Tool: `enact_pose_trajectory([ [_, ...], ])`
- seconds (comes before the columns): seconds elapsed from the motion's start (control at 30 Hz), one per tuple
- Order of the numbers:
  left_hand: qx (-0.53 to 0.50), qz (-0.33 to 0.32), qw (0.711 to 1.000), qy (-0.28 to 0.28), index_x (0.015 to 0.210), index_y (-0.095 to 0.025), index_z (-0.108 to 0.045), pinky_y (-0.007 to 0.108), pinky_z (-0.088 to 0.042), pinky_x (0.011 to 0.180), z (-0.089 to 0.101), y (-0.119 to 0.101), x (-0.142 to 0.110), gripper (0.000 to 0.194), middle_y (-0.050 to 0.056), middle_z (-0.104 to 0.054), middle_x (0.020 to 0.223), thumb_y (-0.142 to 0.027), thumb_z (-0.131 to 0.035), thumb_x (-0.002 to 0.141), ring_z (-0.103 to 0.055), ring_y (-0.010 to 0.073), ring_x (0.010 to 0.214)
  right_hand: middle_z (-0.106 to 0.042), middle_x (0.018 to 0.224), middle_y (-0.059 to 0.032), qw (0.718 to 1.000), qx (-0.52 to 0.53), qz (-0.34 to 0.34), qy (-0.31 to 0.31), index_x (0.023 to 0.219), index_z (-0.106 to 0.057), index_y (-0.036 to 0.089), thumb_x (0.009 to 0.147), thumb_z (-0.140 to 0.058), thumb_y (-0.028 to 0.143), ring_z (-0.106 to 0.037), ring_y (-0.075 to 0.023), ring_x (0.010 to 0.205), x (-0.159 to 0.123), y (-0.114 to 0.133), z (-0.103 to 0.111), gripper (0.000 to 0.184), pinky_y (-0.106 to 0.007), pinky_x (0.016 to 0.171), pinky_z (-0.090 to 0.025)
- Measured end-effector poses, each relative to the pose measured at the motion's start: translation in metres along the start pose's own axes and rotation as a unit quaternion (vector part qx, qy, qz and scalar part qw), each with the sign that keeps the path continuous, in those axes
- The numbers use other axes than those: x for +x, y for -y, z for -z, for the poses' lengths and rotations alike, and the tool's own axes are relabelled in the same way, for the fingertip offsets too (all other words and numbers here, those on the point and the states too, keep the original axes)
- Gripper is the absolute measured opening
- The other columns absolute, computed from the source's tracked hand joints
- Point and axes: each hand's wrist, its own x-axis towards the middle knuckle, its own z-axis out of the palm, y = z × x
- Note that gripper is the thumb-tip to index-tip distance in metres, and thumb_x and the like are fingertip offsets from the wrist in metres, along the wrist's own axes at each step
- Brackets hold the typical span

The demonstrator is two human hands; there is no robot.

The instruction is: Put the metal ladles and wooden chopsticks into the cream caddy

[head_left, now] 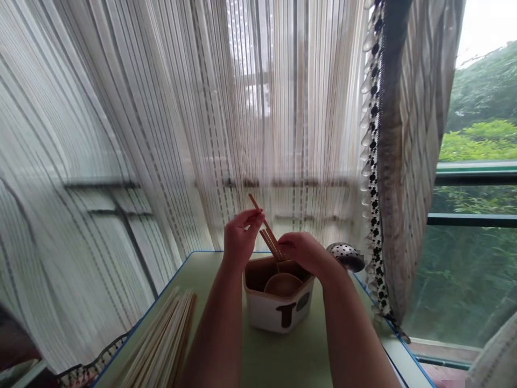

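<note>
My left hand point(243, 231) pinches a brown chopstick point(258, 207) close to its upper end, above the utensil holder. The chopstick slants down to the right toward my right hand point(301, 249), whose fingers curl at the holder's back rim around the chopsticks. Several more chopsticks point(270, 243) lean beside it, their lower ends inside the holder. The utensil holder point(262, 312) is white outside with dark markings, brown inside and divided. A round brown bowl-shaped piece point(284, 284) fills its front part. My right fingertips are partly hidden.
A loose bundle of pale chopsticks point(163, 339) lies on the light green table point(283, 361) at the left. The perforated metal head of a skimmer point(346, 257) shows beyond my right wrist. A striped sheer curtain point(181, 108) hangs behind the table, with a window at the right.
</note>
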Motion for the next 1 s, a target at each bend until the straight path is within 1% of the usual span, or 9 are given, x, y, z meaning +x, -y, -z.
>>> enact_pose_trajectory([
  [0.07, 0.008, 0.004, 1.0, 0.004, 0.092, -0.015, -0.068, 0.032, -0.052, 0.079, 0.001, 0.003, 0.001, 0.028, 0.007, -0.071, 0.083, -0.035, -0.066, 0.072, -0.067, 0.0176, 0.079, -0.068, 0.071, -0.0026, 1.0, -0.009, -0.002, 0.0, 0.079, -0.071, 0.019, 0.076, -0.055, 0.028, -0.058, -0.0135, 0.065, 0.0, 0.0, 0.0, 0.018, -0.022, 0.061, -0.04],
  [0.17, 0.01, 0.018, 1.0, 0.009, 0.09, -0.015, -0.068, 0.031, -0.053, 0.076, -0.003, 0.007, 0.001, 0.029, 0.007, -0.071, 0.082, -0.036, -0.067, 0.071, -0.067, 0.018, 0.076, -0.069, 0.074, -0.0024, 1.0, -0.006, 0.008, -0.024, 0.082, -0.071, 0.021, 0.076, -0.056, 0.03, -0.058, -0.0136, 0.068, 0.001, 0.002, 0.0, 0.018, -0.022, 0.063, -0.04],
  [0.3, 0.027, 0.024, 0.999, 0.027, 0.09, -0.015, -0.069, 0.031, -0.053, 0.075, -0.009, 0.007, 0.0, 0.03, 0.007, -0.071, 0.083, -0.038, -0.067, 0.071, -0.067, 0.0184, 0.078, -0.068, 0.072, -0.0019, 0.998, -0.015, 0.017, -0.054, 0.083, -0.07, 0.021, 0.077, -0.053, 0.028, -0.057, -0.0128, 0.065, 0.003, 0.004, -0.001, 0.019, -0.022, 0.061, -0.039],
  [0.4, 0.039, 0.022, 0.998, 0.038, 0.091, -0.015, -0.069, 0.031, -0.052, 0.077, -0.011, 0.007, 0.0, 0.032, 0.008, -0.071, 0.084, -0.04, -0.063, 0.074, -0.066, 0.0185, 0.08, -0.068, 0.072, -0.0025, 0.999, -0.021, 0.002, -0.03, 0.081, -0.071, 0.02, 0.076, -0.055, 0.027, -0.057, -0.0132, 0.064, 0.003, 0.0, -0.001, 0.018, -0.022, 0.061, -0.039],
  [0.5, 0.027, 0.029, 0.999, 0.027, 0.091, -0.014, -0.069, 0.031, -0.051, 0.077, -0.011, 0.01, 0.001, 0.033, 0.008, -0.071, 0.084, -0.042, -0.062, 0.074, -0.066, 0.0185, 0.081, -0.068, 0.071, -0.003, 0.999, -0.031, -0.023, 0.0, 0.079, -0.071, 0.02, 0.074, -0.056, 0.027, -0.058, -0.0139, 0.065, 0.002, -0.003, -0.001, 0.017, -0.022, 0.06, -0.039],
  [0.6, 0.028, 0.045, 0.998, 0.035, 0.089, -0.014, -0.069, 0.031, -0.051, 0.076, -0.011, 0.012, 0.001, 0.033, 0.008, -0.071, 0.082, -0.042, -0.063, 0.073, -0.066, 0.0184, 0.079, -0.069, 0.075, -0.0029, 0.999, -0.031, -0.03, -0.012, 0.082, -0.071, 0.021, 0.074, -0.057, 0.028, -0.059, -0.0147, 0.068, 0.002, -0.002, -0.001, 0.018, -0.022, 0.062, -0.04],
  [0.73, 0.037, 0.069, 0.996, 0.05, 0.087, -0.014, -0.07, 0.031, -0.051, 0.078, -0.011, 0.012, 0.0, 0.032, 0.007, -0.071, 0.08, -0.042, -0.065, 0.071, -0.066, 0.0186, 0.08, -0.069, 0.078, -0.0026, 0.999, -0.024, -0.015, -0.033, 0.087, -0.071, 0.022, 0.076, -0.053, 0.024, -0.06, -0.0145, 0.07, 0.002, 0.001, 0.0, 0.021, -0.023, 0.064, -0.04],
  [0.9, 0.03, 0.061, 0.997, 0.033, 0.088, -0.013, -0.07, 0.03, -0.05, 0.076, -0.012, 0.012, 0.0, 0.034, 0.008, -0.071, 0.082, -0.043, -0.064, 0.072, -0.066, 0.0184, 0.079, -0.069, 0.074, -0.0031, 0.999, -0.042, -0.029, -0.005, 0.084, -0.072, 0.021, 0.074, -0.055, 0.023, -0.059, -0.0144, 0.067, 0.002, -0.001, 0.0, 0.02, -0.023, 0.062, -0.04],
  [1.0, 0.044, 0.061, 0.995, 0.061, 0.085, -0.014, -0.07, 0.03, -0.05, 0.074, -0.014, 0.012, -0.001, 0.031, 0.007, -0.071, 0.079, -0.042, -0.064, 0.072, -0.066, 0.0181, 0.077, -0.07, 0.078, -0.004, 0.999, -0.036, -0.017, -0.024, 0.087, -0.071, 0.02, 0.076, -0.054, 0.024, -0.06, -0.0144, 0.069, 0.002, -0.001, 0.0, 0.021, -0.023, 0.064, -0.04],
])
